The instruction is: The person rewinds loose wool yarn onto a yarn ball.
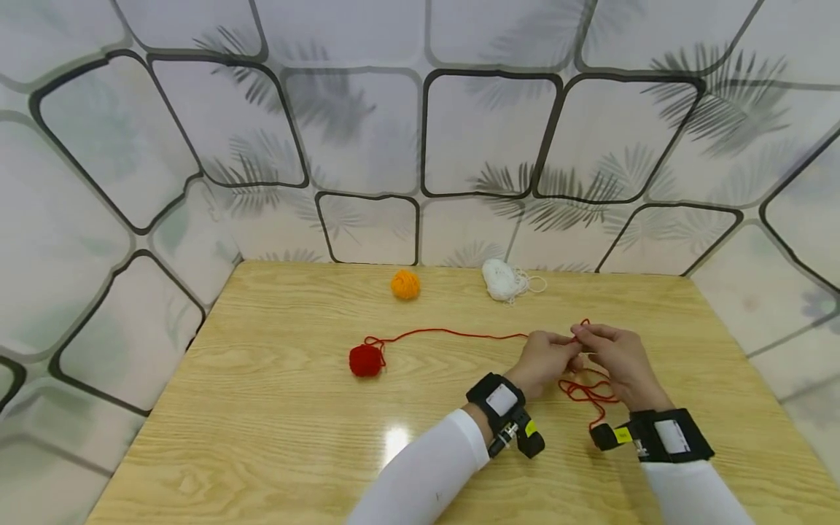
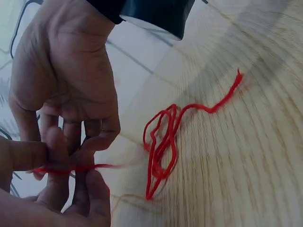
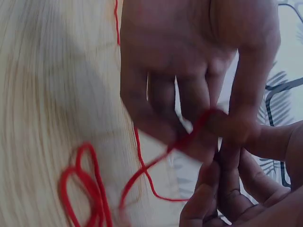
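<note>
A red yarn strand (image 1: 472,335) runs across the table from a small red yarn ball (image 1: 364,361) to my hands on the right. My left hand (image 1: 545,356) pinches the red yarn between thumb and fingers. Right beside it, my right hand (image 1: 620,359) pinches the same yarn, and a small loop pokes up above the fingertips. In the left wrist view the yarn crosses the fingers of both hands, which overlap. Beneath them lie loose loops of red yarn (image 2: 163,146), with the frayed end (image 2: 238,78) stretching away over the wood.
An orange yarn ball (image 1: 405,284) sits near the back edge of the wooden table (image 1: 282,437). To its right lies a white yarn ball (image 1: 502,281) with loose strands. Patterned panels (image 1: 367,131) rise behind the table and at both sides.
</note>
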{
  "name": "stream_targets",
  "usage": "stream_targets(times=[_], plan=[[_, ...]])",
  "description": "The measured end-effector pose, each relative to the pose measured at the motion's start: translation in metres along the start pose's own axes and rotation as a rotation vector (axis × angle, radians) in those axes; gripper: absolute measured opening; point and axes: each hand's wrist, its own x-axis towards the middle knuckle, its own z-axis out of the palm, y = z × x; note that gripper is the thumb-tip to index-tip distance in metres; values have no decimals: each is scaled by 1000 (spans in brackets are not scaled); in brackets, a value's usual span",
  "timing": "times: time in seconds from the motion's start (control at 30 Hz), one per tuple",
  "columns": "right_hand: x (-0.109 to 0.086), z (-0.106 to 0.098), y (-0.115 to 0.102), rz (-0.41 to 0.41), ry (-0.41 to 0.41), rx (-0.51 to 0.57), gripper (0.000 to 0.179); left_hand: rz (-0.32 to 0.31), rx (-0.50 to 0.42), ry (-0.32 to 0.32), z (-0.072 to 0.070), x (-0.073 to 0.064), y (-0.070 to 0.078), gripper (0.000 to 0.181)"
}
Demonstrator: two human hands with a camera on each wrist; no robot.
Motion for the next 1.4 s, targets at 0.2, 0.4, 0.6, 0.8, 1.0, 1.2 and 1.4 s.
stream_targets(times=[0.2, 0.4, 0.6, 0.8, 1.0, 1.2, 1.4], plan=[[4, -24, 14, -41, 13, -207, 57, 105, 171, -100, -42, -15, 0, 28], [3, -46, 31, -68, -21, -361, 47, 92, 325, -154, -95, -33, 2, 36], [5, -63, 44, -72, -18, -482, 40, 41, 339, -111, -142, -51, 11, 38], [9, -75, 54, -82, -10, -605, 35, 22, 221, -66, -177, -69, 19, 36], [9, -76, 57, -139, 30, -711, 31, 18, 180, -62, -201, -86, 20, 36], [4, -68, 50, -149, 77, -781, 41, -2, 176, -59, -205, -95, 21, 37], [-33, 3, 10, -420, 116, -662, 36, 14, 21, -132, -184, -92, 18, 32]])
